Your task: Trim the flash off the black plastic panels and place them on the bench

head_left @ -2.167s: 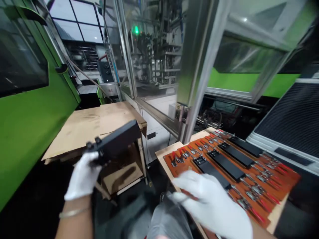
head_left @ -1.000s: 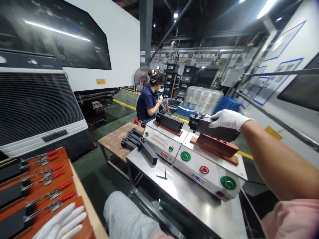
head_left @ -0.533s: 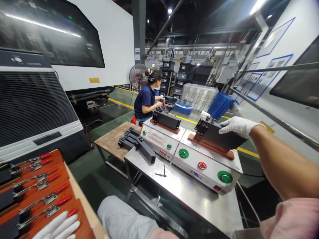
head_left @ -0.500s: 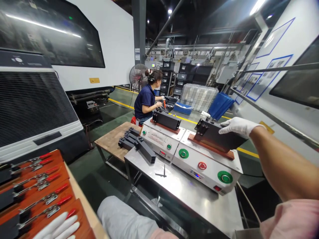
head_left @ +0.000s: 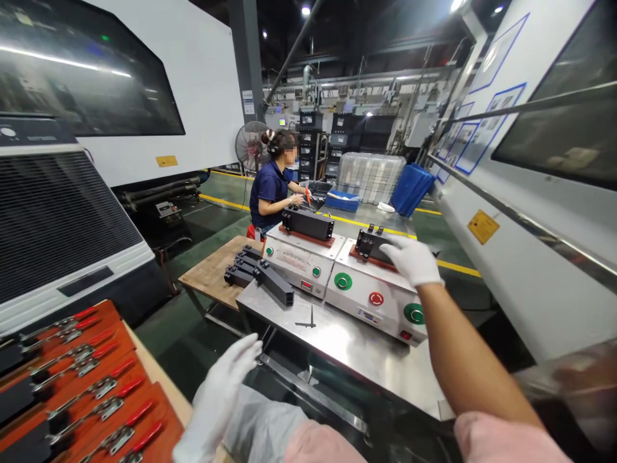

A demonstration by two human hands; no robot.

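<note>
My left hand (head_left: 224, 389), in a white glove, is raised above my lap at the lower middle, its fingers stretched out and nothing visible in it. My right hand (head_left: 412, 258), also gloved, reaches over the right machine (head_left: 373, 292), fingers extended at the black block (head_left: 369, 244) on its red base. The hand covers much of that block. A second black block (head_left: 308, 224) lies on the red base of the left machine (head_left: 299, 260). Several black blocks (head_left: 274, 283) lie at the left end of the steel table (head_left: 332, 334) and beyond it.
Red-handled clamps (head_left: 116, 405) on orange plates stand at the lower left. A person (head_left: 270, 186) in dark blue sits behind the wooden table (head_left: 193, 278), working with an orange-handled tool. A small black tool (head_left: 308, 321) lies on the steel table. Large machines flank both sides.
My left hand has risen from the clamps to above my lap. My right hand has moved left and opened at the right block, which now sits lower and level on its base. The view has shifted.
</note>
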